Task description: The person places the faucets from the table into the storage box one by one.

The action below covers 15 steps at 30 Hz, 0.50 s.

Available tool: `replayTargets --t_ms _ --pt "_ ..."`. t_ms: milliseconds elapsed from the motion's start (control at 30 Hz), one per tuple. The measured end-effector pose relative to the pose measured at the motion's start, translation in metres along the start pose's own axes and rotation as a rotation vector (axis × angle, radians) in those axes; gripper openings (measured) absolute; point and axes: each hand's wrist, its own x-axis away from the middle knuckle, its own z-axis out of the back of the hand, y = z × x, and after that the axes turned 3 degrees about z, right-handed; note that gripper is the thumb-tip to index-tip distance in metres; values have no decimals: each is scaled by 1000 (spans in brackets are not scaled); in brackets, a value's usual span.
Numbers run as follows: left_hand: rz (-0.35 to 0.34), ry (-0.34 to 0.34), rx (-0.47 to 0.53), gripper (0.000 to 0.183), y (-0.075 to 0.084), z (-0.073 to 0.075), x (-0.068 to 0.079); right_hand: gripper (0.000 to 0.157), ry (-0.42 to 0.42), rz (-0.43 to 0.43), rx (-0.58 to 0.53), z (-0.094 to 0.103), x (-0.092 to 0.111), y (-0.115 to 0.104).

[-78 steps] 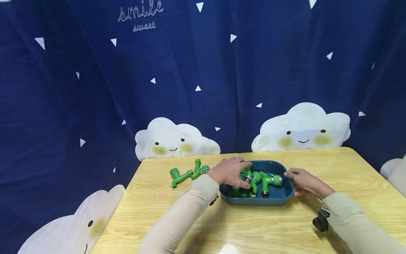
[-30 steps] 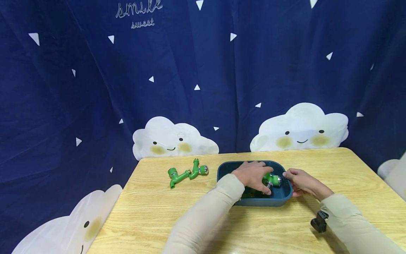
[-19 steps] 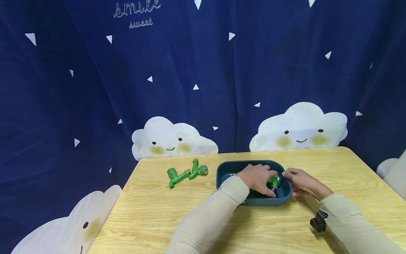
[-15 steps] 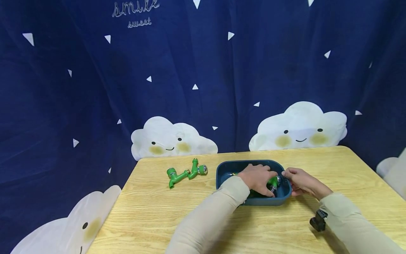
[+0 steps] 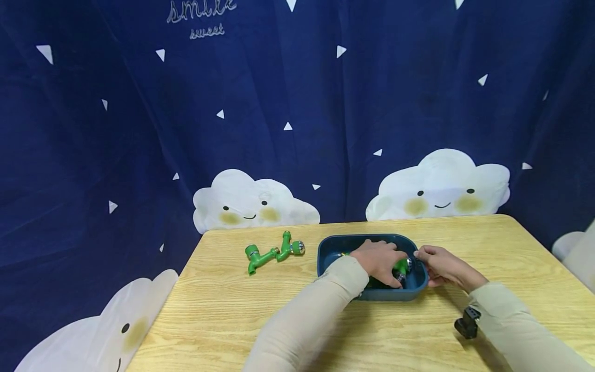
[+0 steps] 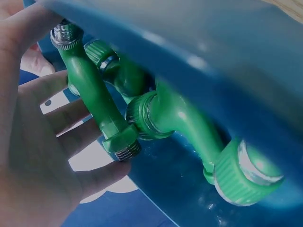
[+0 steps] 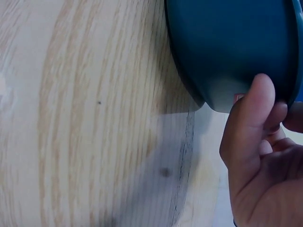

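Observation:
A dark blue plastic basin (image 5: 390,295) stands on the wooden table with green faucets inside. My left hand (image 5: 378,261) reaches down into it. In the left wrist view, the thumb is at the chrome end of a green faucet (image 6: 92,92) and the fingers curl behind its body, holding it. More green faucets (image 6: 189,120) with ribbed knobs lie beside that one, partly hidden by the basin wall. At the basin's right end, my right hand (image 5: 446,266) pinches the rim between thumb and fingers; the right wrist view shows the thumb (image 7: 258,99) against the outer wall.
Two green faucets, one with its knob to the left (image 5: 260,258) and another with its knob to the right (image 5: 289,249), lie close together on the table (image 5: 223,305), left of the basin. A dark blue curtain (image 5: 279,77) with white clouds hangs behind the table.
My left hand has moved right and deeper into the basin, from its left part onto a faucet, then stays nearly still over the last half second. The right hand keeps its place on the rim.

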Motion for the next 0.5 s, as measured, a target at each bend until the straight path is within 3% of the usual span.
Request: replayTargets --t_ms 267,500 --pt "0 -10 1 79 -1 0 -1 31 7 0 0 0 0 0" --pt "-33 10 -15 66 0 -4 1 31 2 1 -8 0 -1 1"
